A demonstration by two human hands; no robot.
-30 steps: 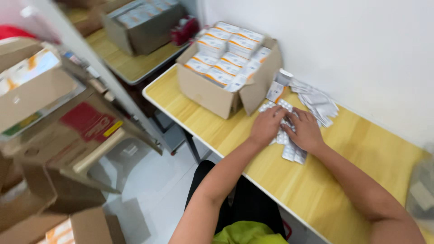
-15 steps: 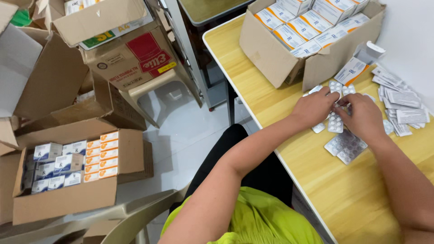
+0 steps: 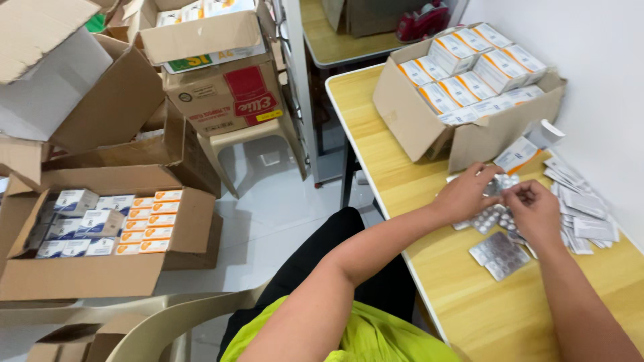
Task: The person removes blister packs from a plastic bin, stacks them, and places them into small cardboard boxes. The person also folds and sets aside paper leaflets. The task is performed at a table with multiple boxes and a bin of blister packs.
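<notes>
Two hands sorting silver blister strips on a light wooden table (image 3: 402, 161).

Head view: the left hand (image 3: 464, 193) and right hand (image 3: 537, 213) meet, fingers pinched shut on a silver foil blister strip (image 3: 502, 186) just above a loose pile of blister strips (image 3: 498, 249). Folded white paper leaflets (image 3: 582, 208) lie right; an open cardboard box of white-and-orange cartons (image 3: 463, 100) stands beyond.

Glossy foil blister packs (image 3: 498, 253) (silver); wood-grain table (image 3: 376, 134)
</notes>
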